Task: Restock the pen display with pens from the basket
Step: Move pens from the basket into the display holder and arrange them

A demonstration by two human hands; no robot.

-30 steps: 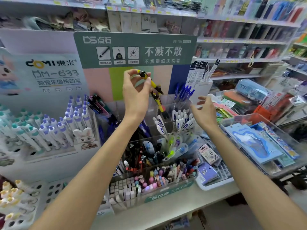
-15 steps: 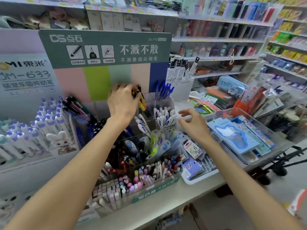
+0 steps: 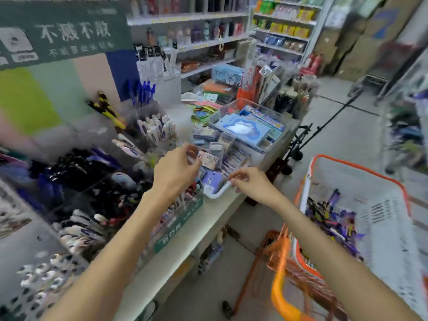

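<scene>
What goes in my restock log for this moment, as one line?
left hand: empty, over display | right hand: empty, loosely curled | yellow-and-black pens: in clear display | white orange-rimmed plastic basket: holds pens

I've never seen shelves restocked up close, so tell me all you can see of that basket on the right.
The basket is white plastic, its walls pierced with small slots, with an orange rim and an orange handle lying blurred at its near side. It sits low beside the counter. A loose heap of purple, black and yellow pens lies inside. Neither hand touches it.

two yellow-and-black pens (image 3: 106,111) stand in the display. one basket (image 3: 361,218) holds pens too blurred to count.
</scene>
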